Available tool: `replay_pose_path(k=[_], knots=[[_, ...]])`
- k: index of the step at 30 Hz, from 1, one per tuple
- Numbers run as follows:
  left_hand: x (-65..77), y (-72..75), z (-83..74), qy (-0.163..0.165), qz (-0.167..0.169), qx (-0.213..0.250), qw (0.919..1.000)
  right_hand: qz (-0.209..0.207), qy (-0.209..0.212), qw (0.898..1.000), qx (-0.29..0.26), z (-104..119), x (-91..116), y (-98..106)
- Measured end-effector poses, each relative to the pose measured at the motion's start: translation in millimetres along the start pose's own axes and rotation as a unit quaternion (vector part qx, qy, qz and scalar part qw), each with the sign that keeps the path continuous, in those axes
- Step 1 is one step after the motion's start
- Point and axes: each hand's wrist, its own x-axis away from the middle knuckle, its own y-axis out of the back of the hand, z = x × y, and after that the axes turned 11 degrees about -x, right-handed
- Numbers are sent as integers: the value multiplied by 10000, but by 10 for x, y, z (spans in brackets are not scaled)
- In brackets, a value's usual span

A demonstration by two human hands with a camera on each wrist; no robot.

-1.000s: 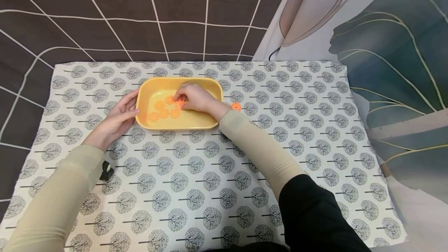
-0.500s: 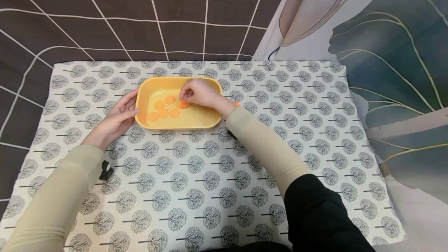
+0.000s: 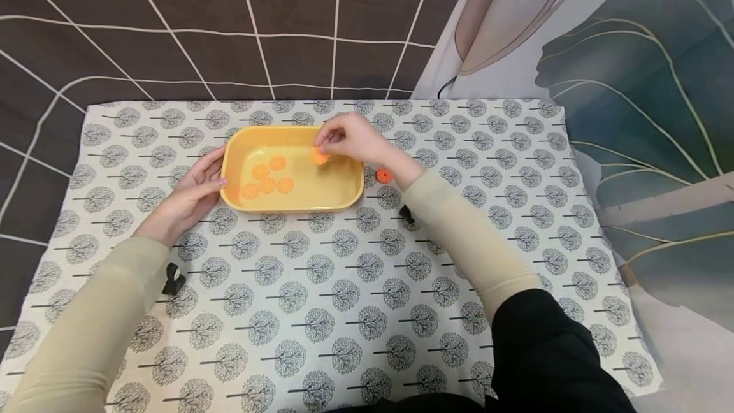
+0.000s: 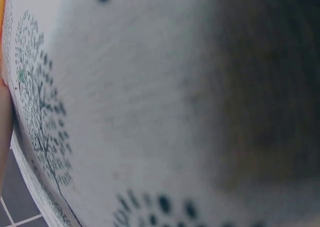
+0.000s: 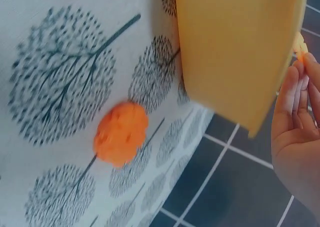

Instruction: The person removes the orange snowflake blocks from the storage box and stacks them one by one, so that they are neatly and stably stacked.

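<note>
A yellow rectangular tub (image 3: pixel 327 195) stands on the cloth. Several thin orange flower-shaped slices (image 3: pixel 267 185) lie toward its left half. My right hand (image 3: pixel 355 137) is over the tub's right part, thumb and fingertips pinching one orange flower-shaped slice (image 3: pixel 320 157); in the right wrist view that slice (image 5: pixel 300 46) shows beside the tub's rim. My left hand (image 3: pixel 195 188) rests against the tub's left end, fingers along the outer wall and thumb tip at the rim. The left wrist view shows mostly blurred cloth.
A thicker orange flower-shaped piece (image 3: pixel 384 175) lies on the cloth just right of the tub. Tree-printed cloth (image 3: pixel 344 273) covers the table, which meets a dark tile-patterned backdrop (image 3: pixel 298 59). Small black objects (image 3: pixel 174 279) show beside both wrists.
My right hand has lifted the orange slice from among the others and moved it right and up toward the tub's far right side. My left hand and the tub have stayed put.
</note>
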Motion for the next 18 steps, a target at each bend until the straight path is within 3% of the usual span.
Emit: replay_pose_path(k=[8,18], knots=[[-14,-9,0,-22,3,-76,10000,-312,141,9993,-157,-119,216,261],[-2,-19,-3,-56,22,-104,9999,-853,-368,9893,-1123,-340,541,498]])
